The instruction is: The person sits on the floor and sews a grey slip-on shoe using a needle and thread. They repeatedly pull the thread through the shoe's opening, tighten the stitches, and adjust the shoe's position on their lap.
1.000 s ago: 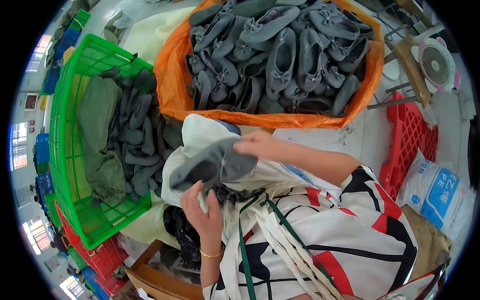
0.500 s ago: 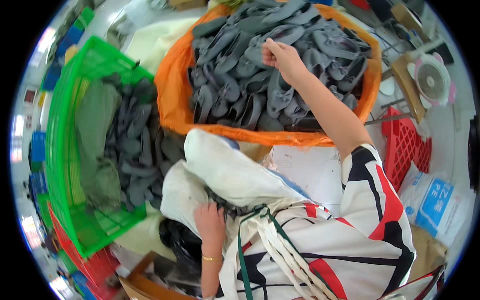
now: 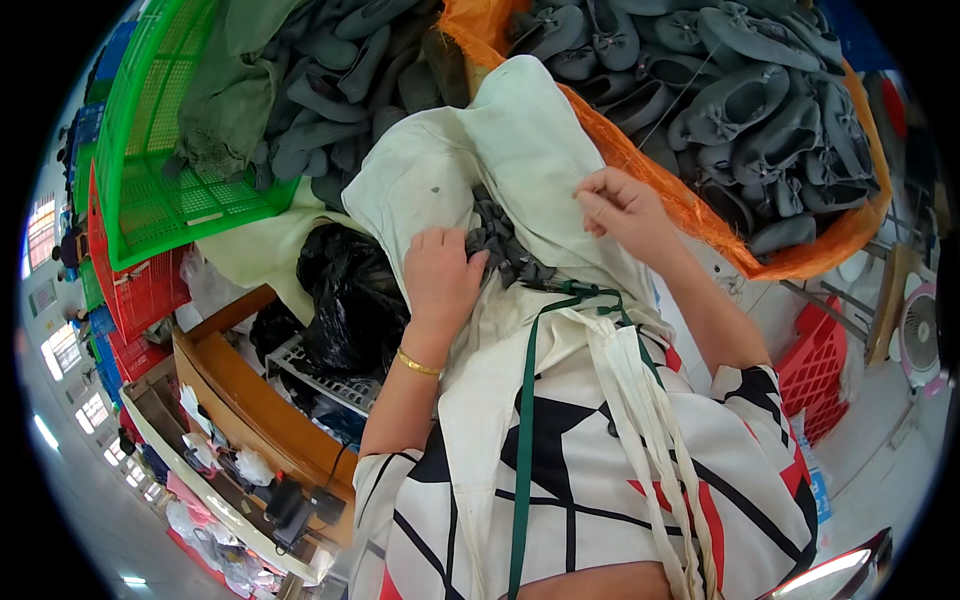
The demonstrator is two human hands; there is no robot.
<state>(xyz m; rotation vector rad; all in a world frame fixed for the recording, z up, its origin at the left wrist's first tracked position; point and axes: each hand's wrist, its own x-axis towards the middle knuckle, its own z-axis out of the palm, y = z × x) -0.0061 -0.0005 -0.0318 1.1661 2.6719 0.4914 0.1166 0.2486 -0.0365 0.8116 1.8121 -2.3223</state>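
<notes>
My left hand [image 3: 441, 277] rests on the pale cloth over my lap, fingers laid flat and thumb apart. Beside its thumb lies a heap of small dark grey fabric pieces [image 3: 505, 245], some of them bow-like. My right hand [image 3: 622, 212] hovers over the right side of my lap, thumb and fingers pinched together. Whatever it pinches is too small to make out. A thin thread [image 3: 680, 95] crosses in front of the grey shoes [image 3: 735, 105], which have small bows and fill an orange sack [image 3: 690, 205] ahead on the right.
A green plastic crate [image 3: 150, 140] at the far left holds more grey shoes [image 3: 335, 90] and a grey-green cloth [image 3: 225, 115]. Near my left side are a black plastic bag [image 3: 345, 290] and a wooden drawer [image 3: 260, 390]. On the right stand a red crate [image 3: 815, 370] and a fan [image 3: 918, 328].
My right hand has come back from above the shoes in the orange sack to my lap, still pinched. My left hand stays at the lap. The view has turned toward the lap.
</notes>
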